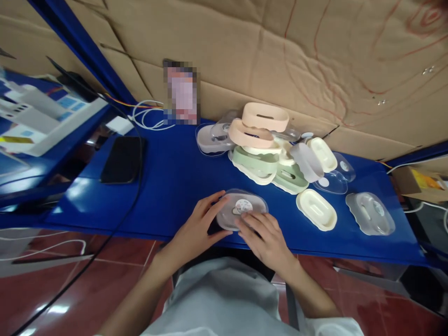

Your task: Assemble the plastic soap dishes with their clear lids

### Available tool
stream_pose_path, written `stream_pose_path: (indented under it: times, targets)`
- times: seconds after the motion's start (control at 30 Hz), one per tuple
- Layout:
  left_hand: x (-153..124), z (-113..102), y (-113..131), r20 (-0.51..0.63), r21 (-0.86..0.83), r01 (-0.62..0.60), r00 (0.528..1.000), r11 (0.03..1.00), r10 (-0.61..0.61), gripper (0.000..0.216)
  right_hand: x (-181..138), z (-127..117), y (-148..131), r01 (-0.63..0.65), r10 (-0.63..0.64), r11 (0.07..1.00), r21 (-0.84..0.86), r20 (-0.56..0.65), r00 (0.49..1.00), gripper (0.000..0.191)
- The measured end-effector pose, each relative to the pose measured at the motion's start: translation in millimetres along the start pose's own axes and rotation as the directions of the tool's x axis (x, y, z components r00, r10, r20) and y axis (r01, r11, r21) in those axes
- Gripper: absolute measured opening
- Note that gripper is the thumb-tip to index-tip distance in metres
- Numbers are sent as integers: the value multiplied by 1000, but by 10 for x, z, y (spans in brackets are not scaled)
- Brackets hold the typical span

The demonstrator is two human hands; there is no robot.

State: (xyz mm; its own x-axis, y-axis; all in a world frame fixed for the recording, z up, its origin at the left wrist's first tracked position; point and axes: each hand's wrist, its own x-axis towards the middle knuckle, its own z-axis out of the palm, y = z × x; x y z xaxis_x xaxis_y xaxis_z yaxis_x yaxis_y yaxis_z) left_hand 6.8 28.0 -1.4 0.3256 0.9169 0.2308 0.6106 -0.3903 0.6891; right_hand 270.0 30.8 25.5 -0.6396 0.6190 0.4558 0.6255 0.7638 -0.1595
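Near the front edge of the table lies a greyish soap dish point(227, 211) under a clear lid with a round white sticker point(244, 206). My left hand point(199, 221) grips its left end, fingers at the far side and thumb at the near side. Bent over the lid's near right part are the fingers of my right hand point(263, 233), touching it near the sticker. Closest on the right is a cream soap dish point(317, 209) without a lid. Farther right stands a greyish soap dish point(370, 213) with a clear lid on.
Behind my hands is a pile of peach point(265, 116), green point(255, 161), cream and grey dish parts, with clear lids point(332, 182) among them. A black phone point(122, 159), a cable and a white charger point(119, 125) lie left on the blue table point(168, 182). Cardboard point(224, 37) stands behind.
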Motion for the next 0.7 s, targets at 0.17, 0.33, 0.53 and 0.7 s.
stream_pose_path:
  times: [0.17, 0.33, 0.53, 0.7]
  targets:
    - [-36, 22, -26, -7, -56, 22, 1000, 998, -22, 78, -90, 17, 8, 88, -91, 993, 78, 40, 995, 46]
    - [-54, 42, -48, -24, -101, 0, 1000, 995, -3, 58, -111, 26, 41, -103, 95, 991, 86, 97, 991, 65]
    - [-12, 8, -61, -27, -154, -3, 1000, 988, -1, 54, -62, -32, 120, -59, 51, 997, 47, 152, 987, 68]
    - [29, -16, -52, 13, -140, 25, 1000, 990, -24, 67, -1, -122, 136, -18, 10, 999, 49, 167, 986, 58]
